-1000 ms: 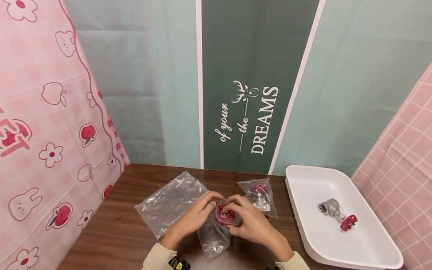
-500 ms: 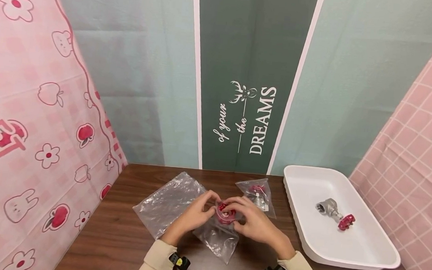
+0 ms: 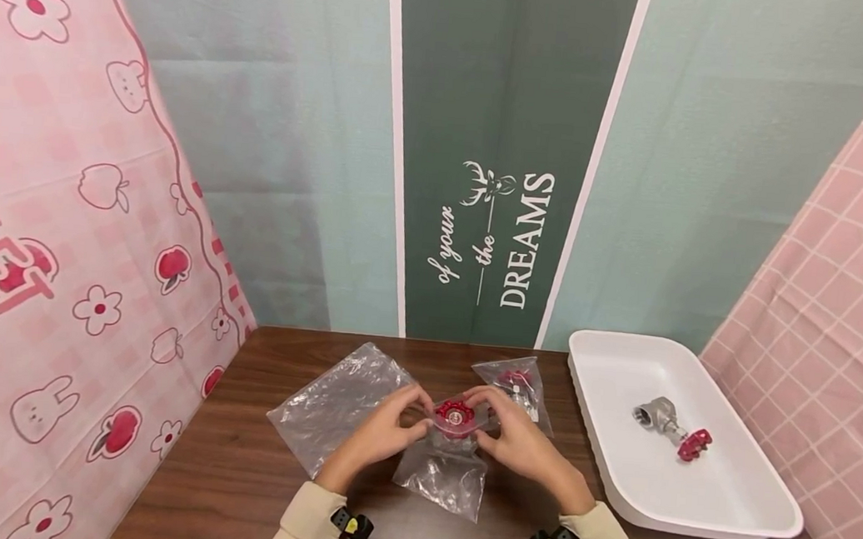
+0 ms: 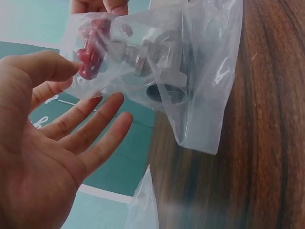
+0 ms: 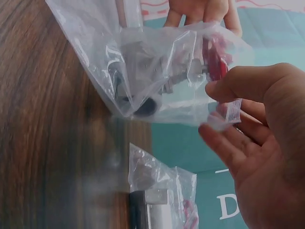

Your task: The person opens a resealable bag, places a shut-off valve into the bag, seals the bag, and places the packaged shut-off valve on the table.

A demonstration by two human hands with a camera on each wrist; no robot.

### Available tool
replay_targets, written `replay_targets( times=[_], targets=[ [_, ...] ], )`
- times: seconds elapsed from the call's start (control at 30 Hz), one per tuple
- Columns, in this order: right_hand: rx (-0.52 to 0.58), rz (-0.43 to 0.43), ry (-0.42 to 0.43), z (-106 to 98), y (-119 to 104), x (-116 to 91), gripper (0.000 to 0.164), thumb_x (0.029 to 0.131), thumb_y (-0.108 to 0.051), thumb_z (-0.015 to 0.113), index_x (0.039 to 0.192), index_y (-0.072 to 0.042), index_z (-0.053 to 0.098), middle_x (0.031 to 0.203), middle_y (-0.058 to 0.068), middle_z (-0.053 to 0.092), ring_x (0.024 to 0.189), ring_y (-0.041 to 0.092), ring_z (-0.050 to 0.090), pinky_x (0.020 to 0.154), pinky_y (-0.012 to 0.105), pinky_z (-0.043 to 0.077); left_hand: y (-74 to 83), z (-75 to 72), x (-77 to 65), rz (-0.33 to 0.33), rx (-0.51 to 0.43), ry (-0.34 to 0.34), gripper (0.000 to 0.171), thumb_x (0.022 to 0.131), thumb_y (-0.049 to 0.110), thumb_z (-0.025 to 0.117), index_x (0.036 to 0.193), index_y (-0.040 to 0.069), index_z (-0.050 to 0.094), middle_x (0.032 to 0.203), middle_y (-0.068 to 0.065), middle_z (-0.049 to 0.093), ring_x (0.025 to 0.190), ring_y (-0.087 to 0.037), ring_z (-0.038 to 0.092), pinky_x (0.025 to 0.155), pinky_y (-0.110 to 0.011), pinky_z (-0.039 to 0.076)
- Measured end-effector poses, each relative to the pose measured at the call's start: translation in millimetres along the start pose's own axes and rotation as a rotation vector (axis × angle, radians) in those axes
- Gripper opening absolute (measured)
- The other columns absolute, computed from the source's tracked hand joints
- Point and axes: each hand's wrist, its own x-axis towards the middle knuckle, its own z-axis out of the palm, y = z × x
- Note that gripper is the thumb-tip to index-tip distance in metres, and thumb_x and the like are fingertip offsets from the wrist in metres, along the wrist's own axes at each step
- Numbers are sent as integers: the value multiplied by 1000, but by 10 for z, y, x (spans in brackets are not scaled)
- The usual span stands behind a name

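Silver-grey metal valve (image 4: 164, 59) with a scalloped red handwheel (image 3: 454, 419) in a clear plastic bag (image 3: 445, 481)

The valve is between the fingers of the two hands, its handwheel at the fingertips and its threaded-looking metal body hanging below them, seen hazily through creased film. The left hand (image 3: 390, 425) pinches the bag at the wheel's rim between thumb and index finger, its other fingers spread and slightly bent. The right hand (image 3: 513, 442) also pinches bag and wheel, thumb in front, remaining fingers curled loosely behind.

The film's folds and glare blur the valve's stem and body; one dark round port shows. The right fingers are partly covered by the bag. Past the right fingertips, a second clear bag with a red-and-silver valve (image 3: 518, 399) is partly hidden by the hand. A flat clear bag (image 3: 343, 405) lies beside the left fingers, one corner under that forearm. To the right of the right fingers, a white plastic tray (image 3: 731, 499) holds a bare red-wheeled valve (image 3: 659, 416).

The wheel's pale hub carries marks too small to read, as does a whitish patch on the bag by the right fingers. Beyond both hands, a dark green hanging panel (image 3: 516, 75) reads "of your the DREAMS"; pink cloth (image 3: 141, 170) far left shows "EET", cut off.
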Motion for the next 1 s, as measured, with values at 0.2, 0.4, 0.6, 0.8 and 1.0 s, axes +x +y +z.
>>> replay_targets(
  times=[0.2, 0.4, 0.6, 0.8, 1.0],
  targets=[
    [21, 46, 18, -29, 79, -21, 36, 87, -4, 86, 110, -20, 64, 147, 6, 60, 130, 30, 63, 99, 45, 61, 0, -29, -16, 10, 15, 14, 8, 102, 9, 71, 108, 10, 68, 113, -8, 68, 109, -25, 74, 94, -30, 61],
    [13, 16, -2, -125, 142, -12, 24, 92, -7, 83, 96, -20, 64, 138, 10, 68, 118, 27, 70, 95, 47, 61, 8, -70, -27, 3, 73, 34, 6, 103, 19, 72, 107, 14, 69, 115, -3, 75, 104, -18, 73, 93, -30, 59],
    [36, 28, -39, -186, 171, -11, 9, 99, -7, 74, 99, -15, 70, 104, -1, 78, 92, 10, 71, 82, 33, 62, 0, -77, -27, 28, 114, 76, 8, 102, 20, 72, 106, 14, 71, 111, -4, 76, 100, -17, 70, 88, -30, 59],
    [14, 51, -12, -183, 158, -30, 9, 99, -8, 74, 98, -17, 70, 94, -7, 74, 85, 3, 64, 80, 31, 61, -8, -69, -25, 42, 151, 109, 5, 102, 20, 71, 104, 15, 70, 113, -6, 77, 100, -18, 73, 87, -31, 61],
    [38, 80, 32, -185, 132, -15, 13, 97, -5, 76, 98, -18, 72, 91, -7, 74, 78, 2, 60, 71, 24, 58, -15, -56, -14, 59, 156, 161, 6, 101, 17, 72, 104, 12, 71, 113, -8, 79, 105, -25, 75, 90, -39, 63]
  ],
)
